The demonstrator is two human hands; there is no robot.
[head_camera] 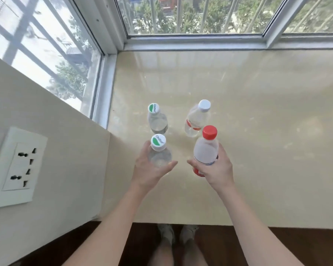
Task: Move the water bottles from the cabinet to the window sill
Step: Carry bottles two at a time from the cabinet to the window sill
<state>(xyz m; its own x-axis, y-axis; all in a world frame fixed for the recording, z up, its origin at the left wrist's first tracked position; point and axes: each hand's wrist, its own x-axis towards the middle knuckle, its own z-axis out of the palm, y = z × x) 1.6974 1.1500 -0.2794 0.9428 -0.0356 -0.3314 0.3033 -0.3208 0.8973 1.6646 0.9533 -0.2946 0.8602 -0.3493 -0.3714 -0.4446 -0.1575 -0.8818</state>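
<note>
Our left hand [152, 169] wraps a green-cap bottle [159, 150] low on its body, thumb to the right, fingers hidden behind the clear plastic. Our right hand [217, 169] grips a red-cap bottle [206, 148] around its label, thumb across the front, fingers curled round the far side. Both bottles are upright over the sill [258, 112]; we cannot tell whether their bases touch it, since the hands and the steep view cover the bottoms.

Two more bottles stand free on the sill just beyond: a second green-cap bottle [157, 120] past the left hand, a white-cap bottle [197, 120] past the right hand. The white-cap one looks tilted, likely lens distortion, hard to say. Labels are mostly unreadable; only a red band shows on the white-cap one. The four sit close together, small gaps between them, none clearly touching.

The cabinet is out of view. Our forearms are cut off at the bottom edge, and feet [178, 235] show below the sill's near edge on dark floor.

Edges: a wall [65, 150] with a socket plate [17, 160] bounds the sill on the left, near the left hand. A window frame [196, 45] runs along the far edge, well apart from the bottles. The sill is bare to the right and toward the back, and it runs off the picture's right side.
</note>
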